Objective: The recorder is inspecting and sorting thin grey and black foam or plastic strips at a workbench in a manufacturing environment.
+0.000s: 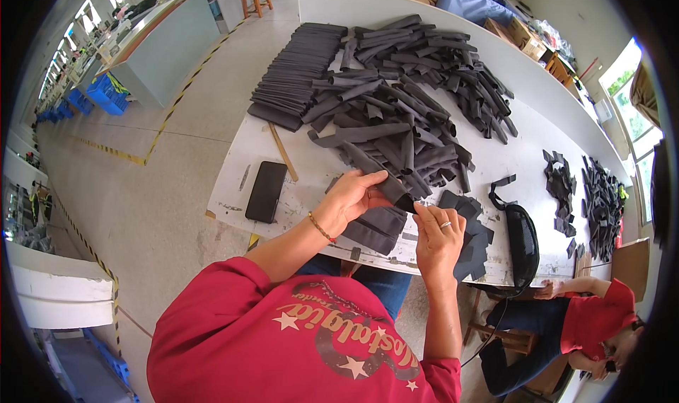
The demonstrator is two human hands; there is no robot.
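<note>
A black fabric strip (pixel 393 188) stretches between my two hands just above the table's near side. My left hand (pixel 356 196) grips it with thumb and fingers along its middle. At its near right end my right hand (pixel 440 242) pinches it, fingertips together. The strip's far end reaches toward a loose heap of similar black strips (pixel 417 130). Beneath my hands, partly hidden, lies a small stack of folded black fabric pieces (pixel 373 231). Just right of my right hand is a pile of flat black pieces (pixel 472 237).
Neat rows of black strips (pixel 300 70) lie far left on the white table (pixel 237 145). A black phone (pixel 266 192) and a wooden stick (pixel 283 152) are at left. A black mesh-like pouch (pixel 522 247) lies at right, near scattered scraps (pixel 560 191). Another person (pixel 590 311) sits at lower right.
</note>
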